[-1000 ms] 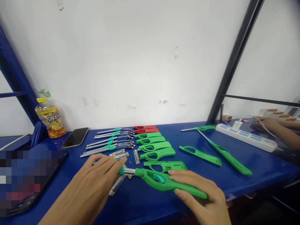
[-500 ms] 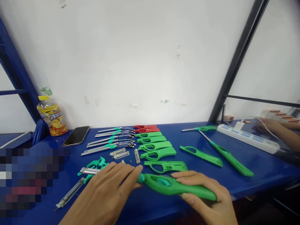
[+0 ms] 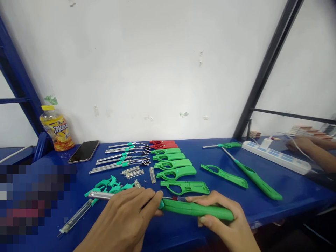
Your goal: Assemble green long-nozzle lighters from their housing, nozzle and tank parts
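Held level above the near table edge is a green long-nosed gas lighter (image 3: 189,209), its narrow side facing me. My left hand (image 3: 128,213) wraps round its teal neck and metal tube, which sticks out leftward. My right hand (image 3: 224,215) grips the handle end, thumb below and fingers above. Just behind the lighter shows a thin shaft with a dark red and blue handle (image 3: 178,198), partly hidden. Close beyond lies an opened green lighter shell half (image 3: 195,187). Teal triggers (image 3: 112,182) and a clear fuel tank (image 3: 76,216) lie near my left hand.
Metal lighter tubes with wires (image 3: 123,162) lie in a row beside green shells (image 3: 175,171) and red shells (image 3: 164,146). Rightward are a finished-looking lighter (image 3: 258,180) and a power strip (image 3: 275,157). A phone (image 3: 84,151) and bottle (image 3: 59,129) stand back left. Another person's arm (image 3: 309,148) shows right.
The lighter has been rolled in my hands, so its trigger opening no longer faces me. The red and blue handle now shows behind it. My right hand has shifted slightly left.
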Action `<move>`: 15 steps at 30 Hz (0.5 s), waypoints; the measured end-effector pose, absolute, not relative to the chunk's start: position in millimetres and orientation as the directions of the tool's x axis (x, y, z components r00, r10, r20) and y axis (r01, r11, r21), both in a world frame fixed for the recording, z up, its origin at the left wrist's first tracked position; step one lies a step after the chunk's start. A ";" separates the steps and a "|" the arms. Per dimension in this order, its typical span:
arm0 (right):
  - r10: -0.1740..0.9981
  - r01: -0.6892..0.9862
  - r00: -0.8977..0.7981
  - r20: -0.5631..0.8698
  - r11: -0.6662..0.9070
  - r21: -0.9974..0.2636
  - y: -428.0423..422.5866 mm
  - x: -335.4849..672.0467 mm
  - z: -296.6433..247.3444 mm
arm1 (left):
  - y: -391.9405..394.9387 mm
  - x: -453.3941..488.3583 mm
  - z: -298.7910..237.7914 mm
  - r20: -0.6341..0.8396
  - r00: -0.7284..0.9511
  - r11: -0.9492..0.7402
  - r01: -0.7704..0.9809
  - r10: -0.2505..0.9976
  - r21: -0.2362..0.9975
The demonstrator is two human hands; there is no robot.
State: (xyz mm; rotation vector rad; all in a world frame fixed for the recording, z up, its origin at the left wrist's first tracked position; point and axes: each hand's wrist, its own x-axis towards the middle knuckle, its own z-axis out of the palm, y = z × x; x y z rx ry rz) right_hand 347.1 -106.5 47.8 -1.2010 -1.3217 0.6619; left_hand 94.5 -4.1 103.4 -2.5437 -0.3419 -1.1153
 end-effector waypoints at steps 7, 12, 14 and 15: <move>0.840 0.507 0.123 0.528 0.404 -0.761 -110.0 359.7 35.5 | -2.5 99.7 98.6 0.696 0.690 -0.965 0.261 0.199 0.017; 0.719 0.592 0.112 0.686 0.505 -0.627 -110.8 354.7 43.5 | 1.7 100.6 96.6 0.713 0.685 -0.969 0.245 0.154 -0.026; 0.702 0.591 0.109 0.704 0.524 -0.613 -113.0 350.6 51.8 | 2.2 98.8 97.5 0.742 0.662 -0.966 0.245 0.107 -0.080; 0.710 0.594 0.096 0.697 0.521 -0.613 -114.8 349.2 55.7 | 2.1 97.2 98.0 0.755 0.649 -0.963 0.249 0.089 -0.100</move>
